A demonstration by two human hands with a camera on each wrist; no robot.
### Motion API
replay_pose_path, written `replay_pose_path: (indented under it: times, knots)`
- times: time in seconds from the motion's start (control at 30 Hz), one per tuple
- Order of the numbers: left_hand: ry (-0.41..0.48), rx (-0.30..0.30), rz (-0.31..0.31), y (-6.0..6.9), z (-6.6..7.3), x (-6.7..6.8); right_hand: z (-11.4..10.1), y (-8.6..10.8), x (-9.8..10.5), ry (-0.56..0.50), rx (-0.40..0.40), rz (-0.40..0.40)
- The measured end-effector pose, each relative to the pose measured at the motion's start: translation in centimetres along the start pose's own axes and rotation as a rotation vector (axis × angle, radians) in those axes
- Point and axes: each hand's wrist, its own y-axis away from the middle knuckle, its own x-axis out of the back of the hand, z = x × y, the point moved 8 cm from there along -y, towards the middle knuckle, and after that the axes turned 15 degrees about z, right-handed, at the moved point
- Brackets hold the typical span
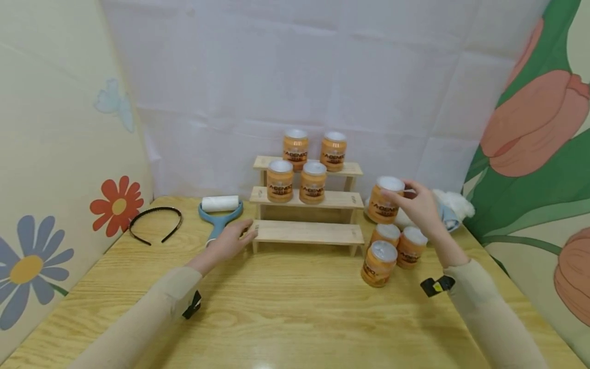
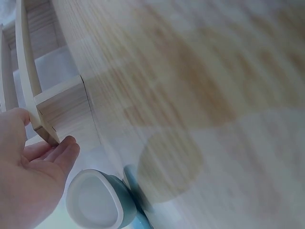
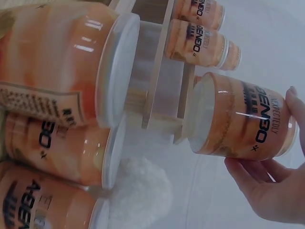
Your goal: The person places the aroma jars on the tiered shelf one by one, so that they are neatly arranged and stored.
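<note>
A three-step wooden shelf [image 1: 309, 232] stands at the back of the table, two orange cans [image 1: 295, 148] on its top step, two more [image 1: 279, 181] on the middle one, and a bare lowest step. My left hand [image 1: 230, 240] holds the left end of that lowest step, thumb on one side and fingers on the other in the left wrist view. To the right of the shelf, my right hand [image 1: 420, 207] grips an orange can [image 1: 385, 201] between thumb and fingers, raised above three cans [image 1: 379, 264] standing on the table.
A blue-handled lint roller [image 1: 220, 204] lies beside my left hand, with a black headband [image 1: 155, 210] farther left. A white fluffy thing [image 1: 454, 204] with light blue cloth lies behind my right hand. Patterned panels flank the table, and a white cloth [image 1: 295, 66] hangs behind.
</note>
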Motion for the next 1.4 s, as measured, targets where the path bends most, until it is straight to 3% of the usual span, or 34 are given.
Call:
replay_pose_path:
  times: [0.23, 0.5, 0.73, 0.9, 1.4]
  knots:
    - [0.004, 0.004, 0.015, 0.0, 0.0, 0.2, -1.2, -1.1, -2.5, -0.076, 0.01, 0.017]
    - [0.014, -0.007, 0.03, -0.1, 0.1, 0.2, -1.4, -2.8, -5.0, -0.143, -0.045, 0.035]
    - [0.032, -0.061, 0.061, 0.2, 0.8, 0.7, -1.2, -4.1, -6.8, -0.169, -0.083, 0.049]
    - [0.036, -0.026, 0.056, 0.3, 0.5, 0.6, -0.8, -4.7, -8.0, -0.203, -0.1, 0.059]
    - [0.021, -0.002, 0.038, 0.1, 0.3, 0.4, -0.8, -4.3, -10.7, -0.191, -0.191, -0.099]
